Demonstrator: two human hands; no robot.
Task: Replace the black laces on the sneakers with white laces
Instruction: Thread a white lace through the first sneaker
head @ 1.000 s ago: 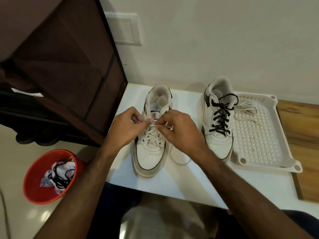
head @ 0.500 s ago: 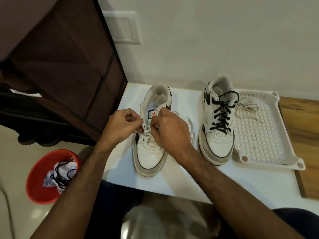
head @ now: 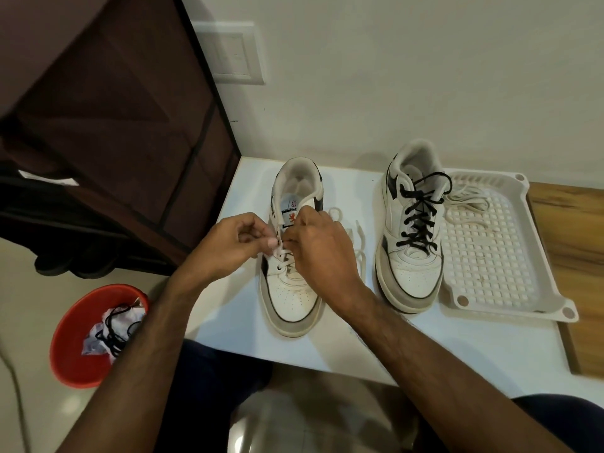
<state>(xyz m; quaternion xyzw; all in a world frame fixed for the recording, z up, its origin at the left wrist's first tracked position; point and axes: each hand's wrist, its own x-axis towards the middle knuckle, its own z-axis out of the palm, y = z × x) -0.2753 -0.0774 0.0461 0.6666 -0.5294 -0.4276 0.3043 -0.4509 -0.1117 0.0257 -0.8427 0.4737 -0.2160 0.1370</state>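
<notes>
a soft white lace [head: 280,253] is pinched by both hands over the left sneaker [head: 292,282], left hand [head: 228,248] and right hand [head: 322,248] held close together at the eyelets, loose flat ends trailed on the glossy white worktop [head: 457,348]. black cord laces [head: 420,219] are criss-crossed on the smooth leather right sneaker [head: 410,256], beside the perforated plastic tray [head: 490,256] where another white lace [head: 465,199] is coiled

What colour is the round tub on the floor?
Red. The tub shows best in the head view, low on the left, with a black lace inside.
</notes>
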